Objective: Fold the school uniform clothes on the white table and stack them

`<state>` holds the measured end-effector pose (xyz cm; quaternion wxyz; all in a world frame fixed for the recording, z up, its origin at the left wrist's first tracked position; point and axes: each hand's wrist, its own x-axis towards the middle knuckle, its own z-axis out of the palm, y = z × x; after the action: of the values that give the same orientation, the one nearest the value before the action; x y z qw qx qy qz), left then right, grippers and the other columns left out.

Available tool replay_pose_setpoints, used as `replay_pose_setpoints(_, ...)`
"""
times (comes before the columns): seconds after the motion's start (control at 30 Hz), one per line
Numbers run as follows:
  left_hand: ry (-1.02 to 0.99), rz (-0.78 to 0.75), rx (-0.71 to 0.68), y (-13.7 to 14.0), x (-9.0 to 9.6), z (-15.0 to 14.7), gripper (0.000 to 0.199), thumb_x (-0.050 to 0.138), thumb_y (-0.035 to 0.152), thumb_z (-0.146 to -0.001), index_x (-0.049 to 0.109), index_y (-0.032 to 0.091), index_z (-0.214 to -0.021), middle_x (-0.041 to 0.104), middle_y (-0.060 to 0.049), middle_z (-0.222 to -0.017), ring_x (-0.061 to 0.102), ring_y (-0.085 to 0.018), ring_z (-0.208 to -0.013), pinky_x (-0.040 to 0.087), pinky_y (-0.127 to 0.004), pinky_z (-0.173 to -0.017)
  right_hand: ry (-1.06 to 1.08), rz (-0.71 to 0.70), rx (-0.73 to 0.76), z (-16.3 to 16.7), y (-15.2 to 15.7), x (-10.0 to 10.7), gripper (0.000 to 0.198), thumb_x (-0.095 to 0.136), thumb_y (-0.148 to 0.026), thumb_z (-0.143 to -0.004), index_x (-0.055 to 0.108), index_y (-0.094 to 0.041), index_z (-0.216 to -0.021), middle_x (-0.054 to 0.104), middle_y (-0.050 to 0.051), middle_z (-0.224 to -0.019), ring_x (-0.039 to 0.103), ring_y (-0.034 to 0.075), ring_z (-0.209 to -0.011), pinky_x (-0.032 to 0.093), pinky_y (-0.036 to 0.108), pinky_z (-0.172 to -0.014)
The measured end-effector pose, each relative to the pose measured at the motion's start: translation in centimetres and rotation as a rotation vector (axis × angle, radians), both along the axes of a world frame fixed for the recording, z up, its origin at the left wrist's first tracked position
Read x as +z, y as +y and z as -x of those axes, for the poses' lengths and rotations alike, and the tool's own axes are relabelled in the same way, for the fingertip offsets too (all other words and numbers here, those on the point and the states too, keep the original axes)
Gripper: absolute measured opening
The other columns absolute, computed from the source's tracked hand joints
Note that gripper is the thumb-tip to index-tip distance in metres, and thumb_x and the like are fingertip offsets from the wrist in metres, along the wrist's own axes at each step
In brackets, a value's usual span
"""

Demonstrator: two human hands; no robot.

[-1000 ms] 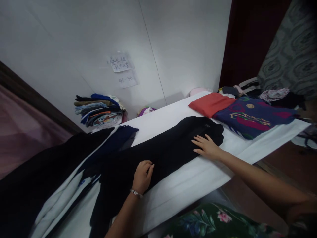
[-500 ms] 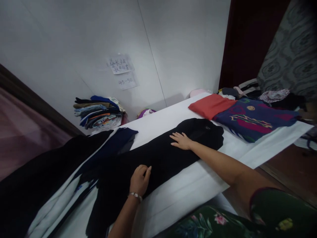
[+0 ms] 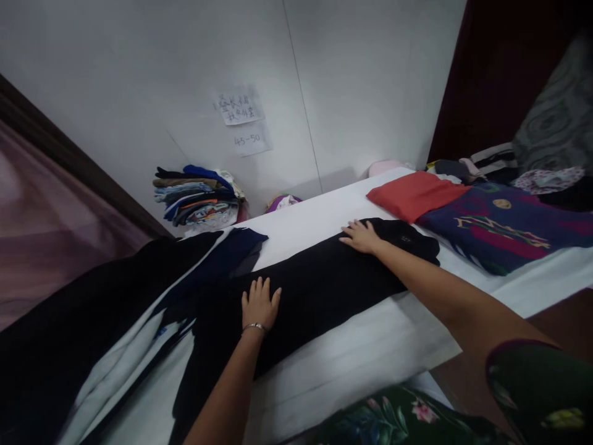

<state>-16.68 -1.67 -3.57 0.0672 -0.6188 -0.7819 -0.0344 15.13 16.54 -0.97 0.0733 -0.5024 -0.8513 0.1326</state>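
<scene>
A long black garment (image 3: 319, 278) lies lengthwise on the white table (image 3: 319, 216), folded into a strip; its exact kind I cannot tell. My left hand (image 3: 260, 303), with a bracelet at the wrist, rests palm down on its nearer left part, fingers spread. Toward the far right end, my right hand (image 3: 361, 237) lies flat on the same cloth near its upper edge, fingers apart. Neither hand grips anything. A small light mark shows near the garment's right end.
Dark and white clothes (image 3: 134, 296) are heaped at the left. A folded stack of clothes (image 3: 199, 194) stands by the wall. On the right lie an orange-red folded cloth (image 3: 412, 194) and a patterned navy garment (image 3: 504, 225). Handwritten paper signs (image 3: 241, 108) hang on the wall.
My left hand has moved up the black garment and flattened with spread fingers. My right hand has slid toward the garment's far edge. The camera view has shifted slightly.
</scene>
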Motion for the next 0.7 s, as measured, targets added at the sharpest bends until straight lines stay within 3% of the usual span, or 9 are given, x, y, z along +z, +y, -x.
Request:
replay_pose_setpoints(0.13,-0.015,0.014,0.003,-0.2,0.3,-0.1,0.055,0.034,0.045,-0.094,0.045,0.017,-0.14,0.037,-0.014,-0.15,0.028,-0.03,-0.141,0.023,-0.053,-0.112,-0.087,-0.037,-0.166,-2.3,2.5,-2.4,0.064,0.021,-0.058,-0.093,0.038,-0.024,-0.144,0.03,0.01,-0.154,0.019,0.03,-0.143,0.007,0.064,-0.11)
replay_pose_setpoints(0.27,-0.072,0.028,0.007,-0.3,0.5,-0.5,0.056,0.034,0.046,-0.094,0.043,0.017,-0.141,0.035,-0.015,-0.151,0.026,-0.03,-0.142,0.02,-0.053,-0.113,-0.082,-0.096,-0.195,-2.9,2.8,-4.7,0.064,0.02,-0.057,-0.093,0.038,-0.024,-0.144,0.03,0.009,-0.154,0.021,0.029,-0.142,0.006,0.065,-0.109)
replay_pose_setpoints(0.47,-0.159,-0.011,0.028,-0.7,1.6,0.5,0.051,0.042,0.049,-0.091,0.053,0.023,-0.133,0.041,-0.011,-0.148,0.029,-0.03,-0.14,0.018,-0.053,-0.113,-0.089,-0.106,-0.181,-2.9,2.8,-5.0,0.065,0.019,-0.057,-0.092,0.038,-0.022,-0.144,0.03,0.009,-0.153,0.022,0.028,-0.142,0.009,0.066,-0.109)
replay_pose_setpoints(0.6,-0.095,-0.036,0.206,-2.1,3.0,3.2,0.046,0.046,0.045,-0.09,0.055,0.026,-0.131,0.043,-0.008,-0.147,0.029,-0.031,-0.14,0.013,-0.059,-0.113,-0.099,-0.082,-0.201,-3.1,2.8,-5.0,0.064,0.021,-0.056,-0.092,0.037,-0.023,-0.145,0.029,0.01,-0.154,0.022,0.03,-0.142,0.01,0.066,-0.108)
replay_pose_setpoints(0.7,-0.11,-0.005,0.369,-3.8,3.8,5.7,0.05,0.045,0.043,-0.091,0.049,0.022,-0.137,0.042,-0.01,-0.147,0.035,-0.029,-0.137,0.025,-0.052,-0.111,-0.137,-0.069,-0.203,-3.2,2.8,-5.1,0.067,0.017,-0.055,-0.094,0.033,-0.018,-0.147,0.026,0.013,-0.155,0.018,0.027,-0.143,0.009,0.063,-0.109)
